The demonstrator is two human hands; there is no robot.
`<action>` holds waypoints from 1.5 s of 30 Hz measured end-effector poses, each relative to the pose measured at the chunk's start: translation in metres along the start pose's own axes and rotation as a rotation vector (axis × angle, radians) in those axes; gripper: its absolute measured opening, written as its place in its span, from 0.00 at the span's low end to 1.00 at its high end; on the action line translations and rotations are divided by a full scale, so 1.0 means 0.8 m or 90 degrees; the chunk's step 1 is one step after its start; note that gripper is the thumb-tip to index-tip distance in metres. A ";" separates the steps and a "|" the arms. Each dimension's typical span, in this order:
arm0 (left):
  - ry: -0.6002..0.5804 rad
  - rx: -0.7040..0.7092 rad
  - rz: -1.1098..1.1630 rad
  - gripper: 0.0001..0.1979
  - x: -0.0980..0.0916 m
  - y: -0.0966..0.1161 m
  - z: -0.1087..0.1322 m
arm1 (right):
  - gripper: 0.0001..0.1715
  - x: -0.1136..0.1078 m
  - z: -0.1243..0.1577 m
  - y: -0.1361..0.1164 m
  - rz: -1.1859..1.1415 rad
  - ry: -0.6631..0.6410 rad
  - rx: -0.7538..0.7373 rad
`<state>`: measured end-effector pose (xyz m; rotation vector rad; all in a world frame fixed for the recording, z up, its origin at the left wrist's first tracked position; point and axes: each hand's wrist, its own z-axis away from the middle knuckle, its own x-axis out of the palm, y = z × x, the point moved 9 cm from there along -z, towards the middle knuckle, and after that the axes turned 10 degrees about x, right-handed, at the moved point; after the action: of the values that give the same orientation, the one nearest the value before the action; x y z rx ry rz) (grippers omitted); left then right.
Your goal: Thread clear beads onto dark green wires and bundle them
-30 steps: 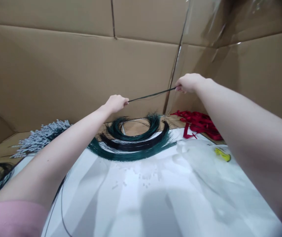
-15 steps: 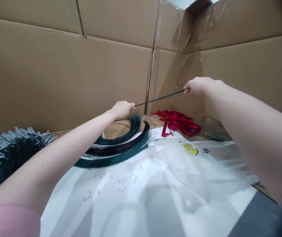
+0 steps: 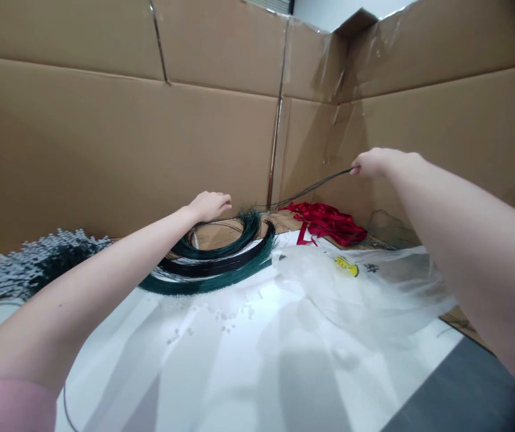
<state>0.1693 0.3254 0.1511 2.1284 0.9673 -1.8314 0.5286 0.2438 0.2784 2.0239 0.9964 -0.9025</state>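
My right hand [image 3: 380,162] is raised before the cardboard corner, pinching one end of a few thin dark wires [image 3: 314,187]. They sag down to the left, and their far ends trail near the top of the coiled strands. My left hand [image 3: 211,205] hovers over the left part of the coils, fingers loosely bent and a little apart, nothing visible in them. Beneath it, curved bundles of dark green and black wire [image 3: 221,264] lie side by side on the white surface.
Tall cardboard walls [image 3: 81,144] close off the back and right. Red ribbon [image 3: 329,223] is heaped in the corner, with a clear plastic bag [image 3: 352,300] in front. Grey-white berry-like stems [image 3: 45,258] lie at left. Small white beads [image 3: 225,315] are scattered on the white sheet [image 3: 239,384].
My left hand has let go of the wires and moved left. My right hand has drawn slightly right; the wires, taut before between both hands, now hang loose and spread apart.
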 end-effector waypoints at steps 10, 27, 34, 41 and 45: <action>-0.046 0.002 0.048 0.16 0.018 -0.015 0.024 | 0.22 0.001 0.034 0.017 -0.020 -0.164 0.174; 0.430 -0.089 0.426 0.42 -0.104 -0.002 0.056 | 0.10 -0.170 0.113 -0.345 -0.216 0.055 -0.305; 0.318 -0.173 0.521 0.21 -0.090 -0.028 0.175 | 0.08 -0.192 0.119 -0.369 -0.270 0.094 -0.356; 0.265 -0.232 0.551 0.24 -0.119 -0.079 0.300 | 0.09 -0.189 0.150 -0.455 -0.378 0.053 -0.433; 0.272 -0.276 0.541 0.25 -0.141 -0.105 0.354 | 0.10 -0.207 0.174 -0.508 -0.471 0.019 -0.480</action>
<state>-0.1149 0.2026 0.2147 2.1650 0.3437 -0.7181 0.0714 0.2596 0.2287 1.0333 1.8206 -0.6774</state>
